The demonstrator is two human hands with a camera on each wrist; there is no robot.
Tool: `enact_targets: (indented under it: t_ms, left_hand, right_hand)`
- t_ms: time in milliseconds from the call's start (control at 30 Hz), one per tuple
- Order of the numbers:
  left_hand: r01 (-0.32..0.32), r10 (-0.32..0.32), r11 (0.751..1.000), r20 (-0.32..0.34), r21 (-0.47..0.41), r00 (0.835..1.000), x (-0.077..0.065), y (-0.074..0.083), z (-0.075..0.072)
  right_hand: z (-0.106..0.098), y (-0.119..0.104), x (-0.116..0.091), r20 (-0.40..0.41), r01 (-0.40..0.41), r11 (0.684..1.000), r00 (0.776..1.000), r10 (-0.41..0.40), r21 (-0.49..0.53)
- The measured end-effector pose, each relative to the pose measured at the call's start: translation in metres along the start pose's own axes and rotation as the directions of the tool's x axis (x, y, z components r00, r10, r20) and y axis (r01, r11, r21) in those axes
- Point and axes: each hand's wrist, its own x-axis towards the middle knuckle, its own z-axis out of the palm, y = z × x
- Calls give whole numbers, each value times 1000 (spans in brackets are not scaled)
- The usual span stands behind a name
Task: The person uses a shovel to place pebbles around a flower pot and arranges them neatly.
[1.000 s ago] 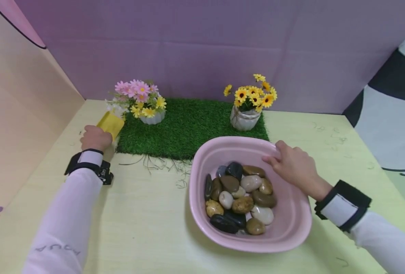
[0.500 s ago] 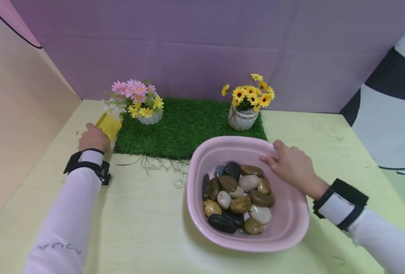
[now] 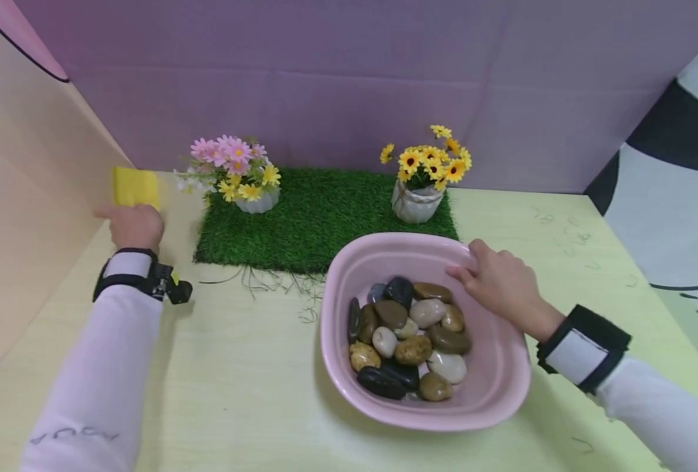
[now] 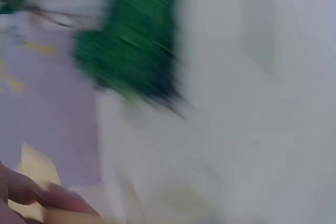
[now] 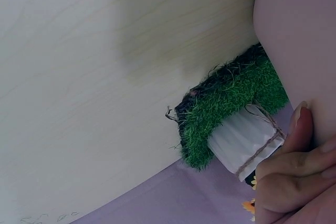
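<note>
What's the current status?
Left grip holds flat yellow piece. Right grip holds rim of rounded pink basin, smooth multicoloured stones inside. Possible obstacle: pink-and-yellow flowers in white pot.

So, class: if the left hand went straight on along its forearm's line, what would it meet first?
Probably the purple backdrop, near its left edge, with the yellow piece the left hand holds touching first; depth is unclear.

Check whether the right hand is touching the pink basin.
Touching. The head view shows the right hand gripping the rim of the pink basin, one digit over its inner wall.
</note>
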Motion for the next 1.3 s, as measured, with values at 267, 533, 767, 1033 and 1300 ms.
enact_targets:
  t_ms: [267,533,767,1033,1300]
  left_hand:
    - [-186,153,881,-112,-434,982,-32,47,-21]
    - [-393,506,499,-108,-773,856,-77,82,-28]
    - [-606,724,655,146,-451,674,-123,93,3]
    - [-707,595,697,648,-120,476,-166,87,39]
    - [-804,616,575,726,-148,307,-182,80,54]
  right_hand:
    - [0,-2,2,1,-1,1000,1000,1,0]
    - [-3,-2,2,5,6,1000,1000,-6,-8]
    - [-3,-2,1,9,-2,1000,1000,2,3]
    - [-1,-1,1,4,1,1000,1000,-1,3]
    - [0,-1,1,-4,10,1000,1000,-10,-13]
